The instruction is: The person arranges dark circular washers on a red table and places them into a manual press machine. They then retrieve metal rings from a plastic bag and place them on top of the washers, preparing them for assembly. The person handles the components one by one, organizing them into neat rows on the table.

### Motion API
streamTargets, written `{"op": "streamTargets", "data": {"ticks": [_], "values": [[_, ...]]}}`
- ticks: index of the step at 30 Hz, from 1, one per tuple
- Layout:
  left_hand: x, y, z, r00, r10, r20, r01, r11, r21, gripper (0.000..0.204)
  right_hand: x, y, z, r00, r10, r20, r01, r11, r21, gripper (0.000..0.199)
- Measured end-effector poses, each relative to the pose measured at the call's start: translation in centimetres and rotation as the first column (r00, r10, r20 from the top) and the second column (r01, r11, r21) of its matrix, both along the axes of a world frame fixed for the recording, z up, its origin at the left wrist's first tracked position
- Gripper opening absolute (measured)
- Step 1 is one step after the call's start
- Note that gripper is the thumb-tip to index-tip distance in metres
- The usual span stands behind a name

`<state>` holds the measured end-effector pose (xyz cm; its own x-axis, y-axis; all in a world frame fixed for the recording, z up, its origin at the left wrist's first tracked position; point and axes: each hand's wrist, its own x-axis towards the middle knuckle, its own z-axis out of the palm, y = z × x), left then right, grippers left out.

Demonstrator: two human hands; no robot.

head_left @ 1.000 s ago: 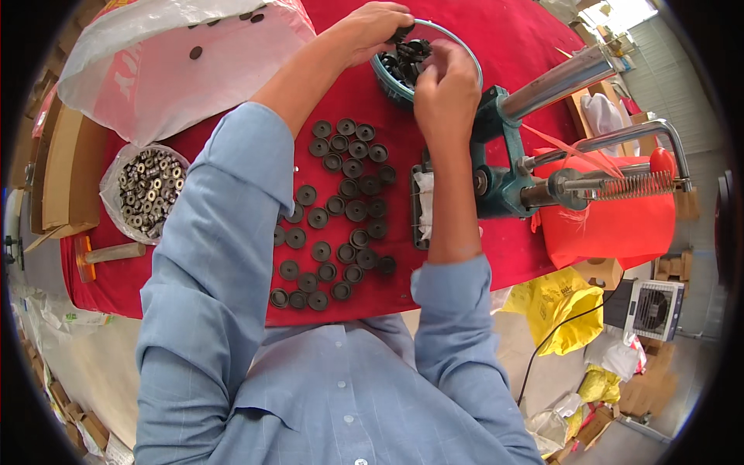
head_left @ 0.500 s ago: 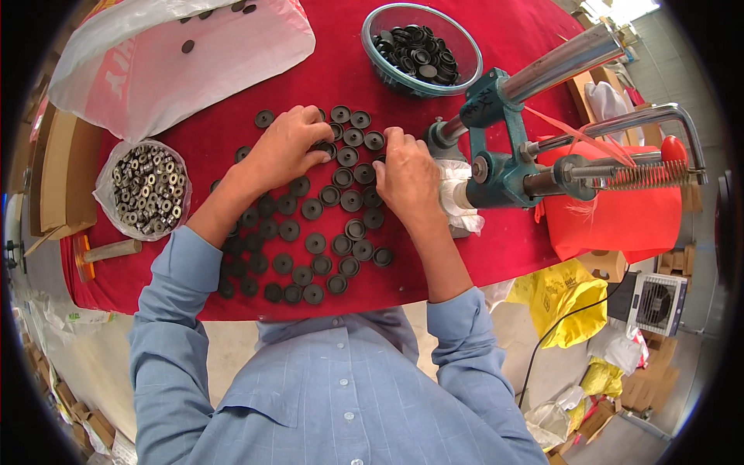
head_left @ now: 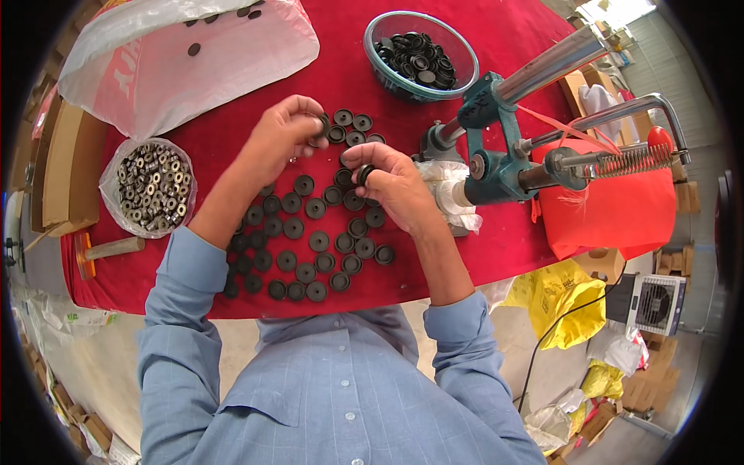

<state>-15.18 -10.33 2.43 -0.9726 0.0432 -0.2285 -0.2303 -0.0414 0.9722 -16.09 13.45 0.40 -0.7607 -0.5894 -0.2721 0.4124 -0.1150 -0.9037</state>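
Pinching one dark disc (head_left: 321, 133) between thumb and fingertips, your left hand (head_left: 287, 133) is raised over the bench (head_left: 333, 58), while your right hand (head_left: 397, 186), near one press (head_left: 496, 167), grips at least one more disc (head_left: 364, 175), edge-on, between thumb and curled fingers. You have upward of thirty loose discs (head_left: 318, 241) on the red cloth below and between your hands; an exact count fails, since your left forearm (head_left: 232, 192) covers part of that area. Beyond them, one bowl (head_left: 425, 94) holds a heap of black discs (head_left: 418, 62) too jumbled to count, one clear bag (head_left: 108, 190) on your left holds dozens of metal rings (head_left: 153, 188), and about five discs (head_left: 194, 49) show in one white sack (head_left: 248, 70), cut off at the upper edge. You cannot tell how many your right fingers hold; crumpled white plastic (head_left: 457, 194) partly hides the press's base. Your loose discs are round and matte with raised rims; the rings shine, and the press is green-painted metal with smooth, bright bars and one coiled spring (head_left: 632, 167).
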Motion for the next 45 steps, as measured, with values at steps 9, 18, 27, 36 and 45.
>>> {"op": "streamTargets", "data": {"ticks": [9, 18, 27, 36, 45], "values": [[-2.9, -0.5, -1.1, 0.987, -0.153, -0.046, 0.129, 0.933, -0.335, 0.027, -0.1, -0.7, 0.2, 0.616, 0.341, -0.711, 0.198, 0.806, 0.558, 0.032], [-3.6, 0.2, -4.1, 0.852, -0.393, -0.345, -0.031, 0.621, -0.784, 0.038, -0.8, -1.1, -1.1, 0.386, 0.554, -0.738, 0.223, 0.72, 0.657, 0.029], [-3.7, 0.5, -3.2, 0.888, -0.302, -0.347, 0.016, 0.774, -0.633, 0.033, -0.6, -0.5, -0.4, 0.998, -0.014, -0.066, 0.02, 0.996, 0.091, 0.029], [-0.5, -3.8, 3.0, 0.995, 0.078, 0.057, -0.096, 0.881, 0.463, 0.018, 1.1, -1.3, -0.3, 0.693, 0.324, -0.644, 0.082, 0.852, 0.518, 0.023], [6.5, -7.0, 2.4, 0.974, -0.16, -0.16, 0.021, 0.769, -0.639, 0.018, 2.5, -2.2, -0.7, 0.511, 0.493, -0.705, 0.206, 0.725, 0.657, 0.033]]}}
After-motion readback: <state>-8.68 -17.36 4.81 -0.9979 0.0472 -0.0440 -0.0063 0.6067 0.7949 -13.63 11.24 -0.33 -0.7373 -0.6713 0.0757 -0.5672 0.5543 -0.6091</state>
